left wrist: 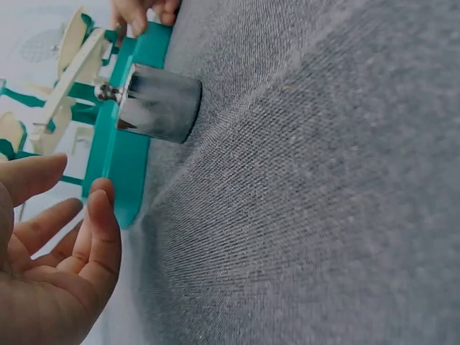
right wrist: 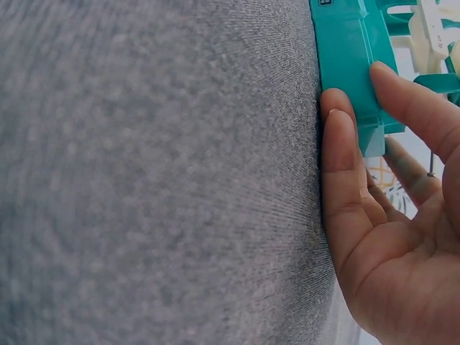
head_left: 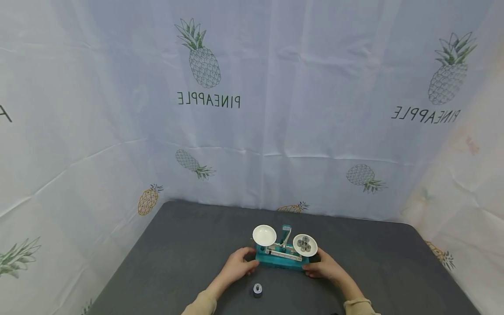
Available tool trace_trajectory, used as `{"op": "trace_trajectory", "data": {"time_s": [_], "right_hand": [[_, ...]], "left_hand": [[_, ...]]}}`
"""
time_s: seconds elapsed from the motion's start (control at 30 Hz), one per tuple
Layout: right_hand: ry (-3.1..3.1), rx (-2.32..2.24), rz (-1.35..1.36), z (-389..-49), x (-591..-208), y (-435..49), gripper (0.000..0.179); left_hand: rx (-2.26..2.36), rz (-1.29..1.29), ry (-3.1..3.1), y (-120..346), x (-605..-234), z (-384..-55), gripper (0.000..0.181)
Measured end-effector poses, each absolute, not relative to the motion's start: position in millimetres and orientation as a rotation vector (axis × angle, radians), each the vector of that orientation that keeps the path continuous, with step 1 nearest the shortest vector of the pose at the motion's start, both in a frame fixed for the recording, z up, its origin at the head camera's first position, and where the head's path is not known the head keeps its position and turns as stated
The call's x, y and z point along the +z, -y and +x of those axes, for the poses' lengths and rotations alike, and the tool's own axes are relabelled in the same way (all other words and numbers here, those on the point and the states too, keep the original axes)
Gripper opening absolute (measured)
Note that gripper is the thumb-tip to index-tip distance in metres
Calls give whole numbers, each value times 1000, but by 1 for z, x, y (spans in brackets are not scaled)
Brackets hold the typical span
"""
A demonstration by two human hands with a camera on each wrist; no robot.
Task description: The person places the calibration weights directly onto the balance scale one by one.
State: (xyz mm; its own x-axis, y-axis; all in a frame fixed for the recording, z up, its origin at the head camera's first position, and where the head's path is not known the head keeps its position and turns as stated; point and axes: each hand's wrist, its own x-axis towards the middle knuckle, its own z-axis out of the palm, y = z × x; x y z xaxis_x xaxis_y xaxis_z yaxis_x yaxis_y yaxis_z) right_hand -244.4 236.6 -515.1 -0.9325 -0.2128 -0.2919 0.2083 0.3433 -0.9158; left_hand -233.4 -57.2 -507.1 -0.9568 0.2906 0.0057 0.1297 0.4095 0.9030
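Observation:
A teal balance scale (head_left: 280,260) with two white pans stands on the dark table. Its left pan (head_left: 264,235) is bare; several small metal weights (head_left: 303,243) sit together in the right pan (head_left: 313,251). My left hand (head_left: 237,264) is at the left end of the base, fingers loosely bent, thumb and fingers apart. At the other end, my right hand (head_left: 323,266) holds the corner of the base between thumb and fingers, as the right wrist view shows. A larger knobbed metal weight (head_left: 257,290) stands upright on the table in front of the scale.
The dark grey cloth-covered table (head_left: 189,245) spreads around the scale on both sides. White curtains (head_left: 275,131) printed with pineapples hang behind the table and along its sides.

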Motion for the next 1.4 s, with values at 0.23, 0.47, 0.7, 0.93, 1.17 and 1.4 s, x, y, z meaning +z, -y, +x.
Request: {"op": "trace_trajectory", "data": {"time_s": [0.23,0.47,0.7,0.93,1.17,1.4], "right_hand": [[-2250,-1623,6,-243,-515,-235,89],[-2240,-1635,27,-239,-519,-233,88],[-2229,-1620,2,-238,-515,-234,88],[-2239,-1610,-10,-240,-515,-237,89],[-2237,-1608,-30,-242,-514,-238,87],[-2223,-1620,-20,-242,-514,-239,88]], "left_hand": [[1534,457,-2490,66,-504,-222,25],[1501,556,-2321,69,-507,-203,23],[1478,593,-2283,69,-507,-199,27],[1450,620,-2313,67,-511,-197,22],[1495,649,-2272,67,-512,-198,24],[1551,646,-2252,66,-513,-197,27]]}}
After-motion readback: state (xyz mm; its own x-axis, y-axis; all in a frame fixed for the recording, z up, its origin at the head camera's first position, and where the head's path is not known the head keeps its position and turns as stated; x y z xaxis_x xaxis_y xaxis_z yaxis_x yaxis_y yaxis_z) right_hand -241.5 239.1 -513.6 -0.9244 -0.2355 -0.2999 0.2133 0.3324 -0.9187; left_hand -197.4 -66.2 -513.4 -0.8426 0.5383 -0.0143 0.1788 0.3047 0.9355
